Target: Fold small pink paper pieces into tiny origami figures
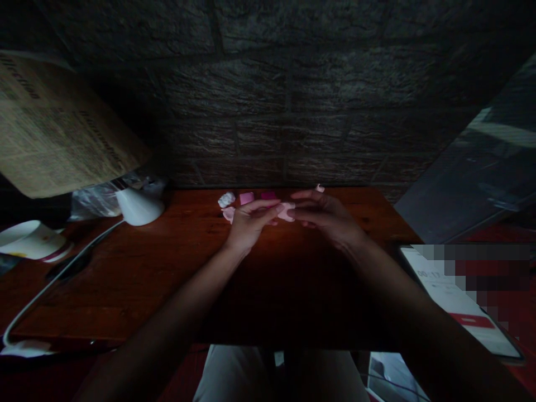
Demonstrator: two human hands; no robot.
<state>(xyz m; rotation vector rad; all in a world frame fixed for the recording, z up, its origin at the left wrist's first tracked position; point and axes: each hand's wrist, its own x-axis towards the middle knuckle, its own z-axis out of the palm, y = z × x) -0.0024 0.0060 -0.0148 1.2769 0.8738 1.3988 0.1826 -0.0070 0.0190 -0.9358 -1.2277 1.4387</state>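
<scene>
Both my hands meet over the far middle of a dark wooden table (176, 279). My left hand (249, 223) and my right hand (322, 218) pinch a small pale pink piece (287, 211) between their fingertips, each closed on one side of it. Just behind the hands lie more small pieces: a white crumpled one (226, 199), a pink square (247, 197), a darker magenta one (268, 195) and a pale pink one (228, 214). A tiny pink scrap (320, 188) sits by the wall behind my right hand.
A white lamp base (139, 206) with its cable (50, 285) stands at the left, under a printed paper shade (54, 134). A white cup (31, 240) sits at the far left. A phone (460, 301) with a lit screen lies at the right. A dark brick wall (285, 100) backs the table.
</scene>
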